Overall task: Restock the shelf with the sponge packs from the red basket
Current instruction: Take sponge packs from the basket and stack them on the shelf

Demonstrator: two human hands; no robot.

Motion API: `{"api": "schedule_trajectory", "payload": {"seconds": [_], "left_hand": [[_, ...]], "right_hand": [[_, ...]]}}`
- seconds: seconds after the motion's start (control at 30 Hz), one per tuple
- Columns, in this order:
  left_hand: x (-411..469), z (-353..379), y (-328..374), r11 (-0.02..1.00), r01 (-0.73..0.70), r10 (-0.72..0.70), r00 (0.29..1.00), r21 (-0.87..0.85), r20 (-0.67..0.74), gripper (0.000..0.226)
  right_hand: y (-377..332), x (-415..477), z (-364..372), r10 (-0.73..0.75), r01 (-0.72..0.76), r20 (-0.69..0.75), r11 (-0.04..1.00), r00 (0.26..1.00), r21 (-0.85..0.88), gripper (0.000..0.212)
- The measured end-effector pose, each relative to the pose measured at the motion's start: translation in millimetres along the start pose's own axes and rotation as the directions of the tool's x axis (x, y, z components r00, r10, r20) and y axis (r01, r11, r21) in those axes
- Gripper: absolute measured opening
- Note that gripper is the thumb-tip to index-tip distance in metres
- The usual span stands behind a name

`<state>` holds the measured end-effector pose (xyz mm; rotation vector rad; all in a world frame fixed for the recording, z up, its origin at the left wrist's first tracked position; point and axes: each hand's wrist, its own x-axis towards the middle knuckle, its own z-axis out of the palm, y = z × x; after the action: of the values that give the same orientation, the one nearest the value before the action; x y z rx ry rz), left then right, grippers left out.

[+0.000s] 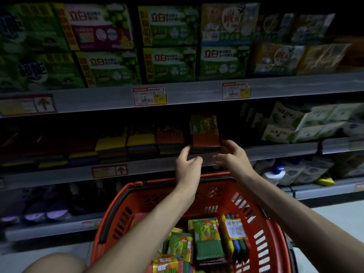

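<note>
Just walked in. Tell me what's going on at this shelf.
A person is restocking. The left hand and right hand are both up at the middle shelf, fingertips at the lower corners of a sponge pack that stands upright beside stacked sponges. The light is too dim to tell whether they grip it or only steady it. Below, the red basket holds several more packs to shelve.

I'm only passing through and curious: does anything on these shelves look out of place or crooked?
One sponge pack stands upright on the middle shelf while the sponge stacks beside it lie flat; the left hand and right hand touch its lower corners. Lower right, a small yellow item lies askew.
</note>
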<state>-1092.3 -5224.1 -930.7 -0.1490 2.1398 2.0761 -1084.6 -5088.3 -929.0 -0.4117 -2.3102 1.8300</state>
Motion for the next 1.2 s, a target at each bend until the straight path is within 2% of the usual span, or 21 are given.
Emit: {"api": "schedule_trajectory", "payload": {"seconds": [0.23, 0.33, 0.47, 0.67, 0.83, 0.97, 1.03, 1.1, 1.2], "left_hand": [[-2, 2, 2, 1.000, 0.001, -0.001, 1.000, -0.002, 0.020, 0.057], [-3, 3, 4, 1.000, -0.007, 0.007, 1.000, 0.022, 0.000, 0.056], [-2, 7, 6, 0.999, -0.013, 0.015, 0.999, 0.039, -0.047, 0.054], [-2, 7, 11, 1.000, 0.019, -0.018, 0.995, 0.006, -0.098, 0.052], [1, 7, 12, 0.998, 0.066, -0.068, 0.989, -0.024, -0.131, 0.050], [4, 4, 8, 0.993, 0.053, -0.069, 0.985, -0.101, -0.155, 0.042], [7, -1, 5, 0.989, 0.064, -0.086, 0.982, -0.130, -0.168, 0.031], [10, -8, 4, 0.972, 0.098, -0.141, 0.970, -0.216, -0.197, 0.016], [18, -21, 3, 0.918, 0.176, -0.268, 0.936, -0.355, -0.228, 0.015]], "right_hand": [[-5, 2, 2, -0.027, 0.027, 0.017, 1.000, 0.999, 0.002, 0.052], [-8, 3, 4, -0.037, 0.038, 0.030, 0.999, 0.999, -0.012, 0.060], [-9, 4, 5, -0.064, 0.065, 0.035, 0.997, 0.997, -0.033, 0.057], [-7, 10, 5, -0.059, 0.060, 0.036, 0.998, 0.998, -0.032, 0.060], [-7, 14, 6, -0.052, 0.053, 0.061, 0.999, 0.997, -0.008, 0.049], [-7, 16, 7, -0.049, 0.049, 0.072, 0.999, 0.996, 0.006, 0.054], [-6, 17, 8, -0.046, 0.046, 0.028, 0.999, 0.999, 0.010, 0.054], [-3, 18, 9, -0.061, 0.060, -0.072, 0.998, 0.996, -0.024, 0.043], [3, 19, 15, -0.048, 0.040, -0.215, 0.998, 0.975, -0.039, 0.022]]}}
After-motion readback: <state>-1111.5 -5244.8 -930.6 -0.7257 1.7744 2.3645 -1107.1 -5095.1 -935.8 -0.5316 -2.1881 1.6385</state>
